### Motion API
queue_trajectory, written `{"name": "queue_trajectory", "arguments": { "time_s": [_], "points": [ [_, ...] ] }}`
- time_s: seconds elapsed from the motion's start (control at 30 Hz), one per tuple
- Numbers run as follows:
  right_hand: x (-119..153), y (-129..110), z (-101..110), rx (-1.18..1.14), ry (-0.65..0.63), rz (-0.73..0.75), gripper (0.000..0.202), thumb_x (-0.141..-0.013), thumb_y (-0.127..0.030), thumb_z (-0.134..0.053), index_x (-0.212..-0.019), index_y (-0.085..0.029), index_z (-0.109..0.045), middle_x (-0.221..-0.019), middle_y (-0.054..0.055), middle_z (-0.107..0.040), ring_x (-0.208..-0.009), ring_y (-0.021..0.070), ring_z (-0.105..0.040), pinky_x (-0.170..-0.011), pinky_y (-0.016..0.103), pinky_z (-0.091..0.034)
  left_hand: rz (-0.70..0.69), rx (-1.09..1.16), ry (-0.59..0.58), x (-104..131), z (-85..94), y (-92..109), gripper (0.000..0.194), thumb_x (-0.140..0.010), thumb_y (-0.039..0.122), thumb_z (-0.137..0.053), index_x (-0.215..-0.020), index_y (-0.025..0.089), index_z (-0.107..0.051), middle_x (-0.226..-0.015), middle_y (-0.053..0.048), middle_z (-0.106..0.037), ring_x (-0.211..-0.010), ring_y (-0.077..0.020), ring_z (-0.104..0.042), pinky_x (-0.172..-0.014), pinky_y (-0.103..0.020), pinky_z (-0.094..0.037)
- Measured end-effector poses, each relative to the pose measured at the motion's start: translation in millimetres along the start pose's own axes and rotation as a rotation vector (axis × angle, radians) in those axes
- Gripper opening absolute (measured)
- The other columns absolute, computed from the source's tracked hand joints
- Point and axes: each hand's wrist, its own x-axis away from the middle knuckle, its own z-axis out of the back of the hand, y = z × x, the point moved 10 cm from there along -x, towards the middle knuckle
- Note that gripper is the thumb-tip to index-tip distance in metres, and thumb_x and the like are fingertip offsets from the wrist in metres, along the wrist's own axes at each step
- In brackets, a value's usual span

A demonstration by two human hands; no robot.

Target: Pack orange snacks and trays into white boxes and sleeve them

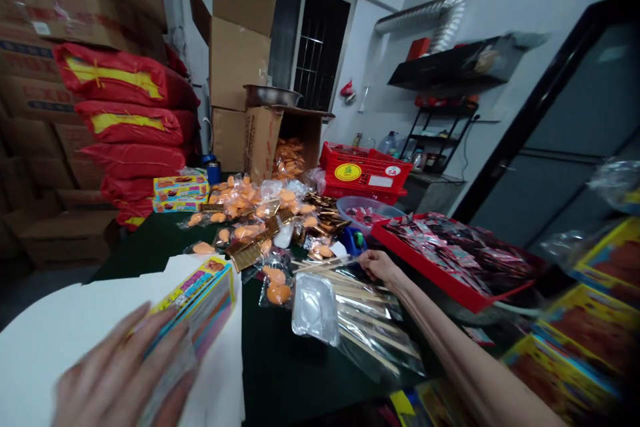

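Holding the printed box (210, 303) at near left, your left hand (117, 373) has its fingers over the top and its thumb along the side, clamped on it though blurred by motion. The box lies tilted over the white sheets (40, 320). Your right hand (380, 265) reaches to the middle, fingertips at the far ends of the wrapped wooden sticks (375, 328); whether they pinch one, you cannot tell from this view. As for progress, the three stacked boxes (180, 195) at far left look finished, and so perhaps do the yellow boxes (575, 340) at near right, while the one in your grip looks midway. Plenty seems left: orange pieces (279, 293) and gold packets (247, 257) lie heaped loose across the green table (270, 367), and a foil tray (315, 307) rests against the sticks. Among the containers, the open carton (263, 143) at the far side holds more orange pieces and bears a metal basin (273, 97), contents hidden. The clear bowl (345, 202) holds red packets, the red tray (425, 271) at right is piled with small packets, and the red basket's (367, 167) inside is hard to make out.
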Motion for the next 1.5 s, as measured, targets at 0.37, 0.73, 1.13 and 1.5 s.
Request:
{"name": "queue_trajectory", "arguments": {
  "time_s": [0.37, 0.73, 1.13, 1.5],
  "points": [
    [19.0, -21.8, 6.5, -0.365, -0.117, 0.156, 0.013, -0.055, -0.026, -0.059, -0.055, -0.016, -0.051, -0.043, -0.007, -0.046, -0.036, 0.0051, -0.036, -0.037, 0.018, -0.027, 0.098, 0.189, -0.875, -114.9, -296.1, 139.3, 0.024, -0.08, 0.018, -0.054, -0.102, 0.008, -0.056, -0.098, -0.013, -0.062, -0.089, -0.025, -0.06, -0.075, -0.037, -0.049],
    [92.7, -61.9, 42.3, -0.384, -0.14, 0.277, 0.021, -0.058, -0.034, -0.064, -0.062, -0.016, -0.054, -0.044, -0.007, -0.041, -0.041, 0.0056, -0.031, -0.04, 0.019, -0.022, 0.189, 0.394, -0.87, -130.6, -327.5, 125.8, 0.018, -0.082, 0.022, -0.051, -0.094, 0.01, -0.059, -0.093, -0.008, -0.06, -0.085, -0.0177, -0.059, -0.074, -0.028, -0.046],
    [157.5, -160.1, -25.0, -0.308, -0.239, 0.589, 0.026, -0.067, -0.04, -0.06, -0.061, -0.016, -0.052, -0.052, -0.005, -0.043, -0.047, 0.0069, -0.035, -0.043, 0.02, -0.025, 0.359, 0.906, -0.633, -133.7, -168.6, 86.7, 0.027, -0.072, 0.031, -0.055, -0.055, 0.011, -0.056, -0.05, 0.002, -0.048, -0.049, -0.0071, -0.04, -0.045, -0.018, -0.03],
    [213.4, -207.0, -104.9, -0.538, -0.497, 0.555, 0.034, -0.067, -0.031, -0.06, -0.092, -0.019, -0.04, -0.051, -0.01, -0.045, -0.046, 0.0073, -0.038, -0.045, 0.02, -0.028, 0.563, 0.834, -0.575, -97.7, -72.7, 3.7, 0.048, -0.085, 0.05, -0.032, -0.071, 0.012, -0.057, -0.07, -0.004, -0.057, -0.061, -0.0117, -0.051, -0.05, -0.021, -0.037]
  ]
}}
